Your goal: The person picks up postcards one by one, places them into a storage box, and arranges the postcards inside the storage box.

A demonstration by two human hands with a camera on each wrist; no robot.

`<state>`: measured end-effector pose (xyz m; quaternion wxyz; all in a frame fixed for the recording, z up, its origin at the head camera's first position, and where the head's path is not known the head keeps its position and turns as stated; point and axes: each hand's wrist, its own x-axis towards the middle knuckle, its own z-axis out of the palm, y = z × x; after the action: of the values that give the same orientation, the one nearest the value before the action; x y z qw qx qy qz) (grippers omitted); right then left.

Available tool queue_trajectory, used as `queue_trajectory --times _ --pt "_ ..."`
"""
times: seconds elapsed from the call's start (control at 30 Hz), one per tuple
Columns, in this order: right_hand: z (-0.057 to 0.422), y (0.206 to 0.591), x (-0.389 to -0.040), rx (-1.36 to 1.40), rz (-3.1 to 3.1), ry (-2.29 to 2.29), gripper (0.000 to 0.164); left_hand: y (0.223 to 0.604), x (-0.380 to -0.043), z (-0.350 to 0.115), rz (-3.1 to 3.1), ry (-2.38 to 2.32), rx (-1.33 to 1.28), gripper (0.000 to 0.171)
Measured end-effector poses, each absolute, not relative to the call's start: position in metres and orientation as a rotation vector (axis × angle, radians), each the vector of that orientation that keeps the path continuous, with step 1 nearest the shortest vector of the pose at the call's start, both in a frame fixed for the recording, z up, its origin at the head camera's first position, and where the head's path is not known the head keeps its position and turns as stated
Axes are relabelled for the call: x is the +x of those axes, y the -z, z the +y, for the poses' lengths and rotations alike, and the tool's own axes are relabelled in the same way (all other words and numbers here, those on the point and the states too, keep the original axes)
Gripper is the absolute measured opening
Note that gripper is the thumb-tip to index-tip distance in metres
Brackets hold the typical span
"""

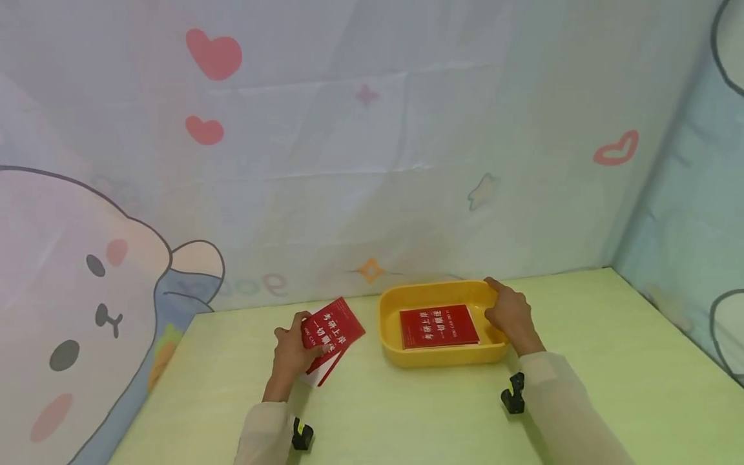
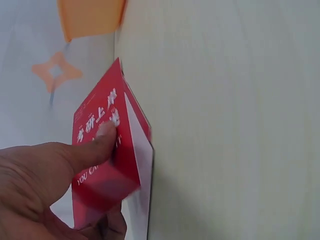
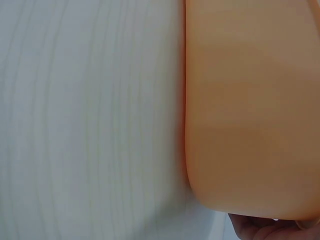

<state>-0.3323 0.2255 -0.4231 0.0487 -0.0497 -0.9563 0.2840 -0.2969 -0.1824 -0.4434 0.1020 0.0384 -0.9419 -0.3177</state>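
Note:
My left hand (image 1: 293,349) grips red booklets (image 1: 332,328) with white lettering, left of the yellow basin (image 1: 407,359). In the left wrist view its thumb lies across the front cover (image 2: 95,187), and the other fingers are partly hidden behind. White pages and a second red edge show behind that cover. At the basin's right end, my right hand (image 1: 511,316) holds the rim. Inside the basin lies another red booklet (image 1: 438,327), flat, with the same lettering. The right wrist view shows the basin's outer wall (image 3: 250,110) and a few fingers (image 3: 255,229) at its lower end.
The pale green table (image 1: 372,413) carries the basin near its back edge. Behind it hangs a cloth backdrop (image 1: 325,194) printed with hearts and a cartoon bear. Small black devices (image 1: 513,394) sit at both wrists.

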Motion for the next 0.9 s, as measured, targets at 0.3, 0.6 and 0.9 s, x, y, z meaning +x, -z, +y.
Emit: queue_trajectory --times 0.3,0.6,0.9 --pt "0.223 0.423 -0.333 -0.144 -2.916 -0.855 0.069 0.441 -0.298 -0.177 -2.737 1.047 0.149 0.064" --pt "0.223 0.421 -0.329 -0.152 -2.916 -0.885 0.069 0.442 -0.301 -0.174 -2.643 1.263 0.146 0.058" --pt "0.223 0.423 -0.329 -0.166 -2.915 -0.904 0.070 0.440 -0.300 -0.169 -2.567 1.475 0.224 0.053"
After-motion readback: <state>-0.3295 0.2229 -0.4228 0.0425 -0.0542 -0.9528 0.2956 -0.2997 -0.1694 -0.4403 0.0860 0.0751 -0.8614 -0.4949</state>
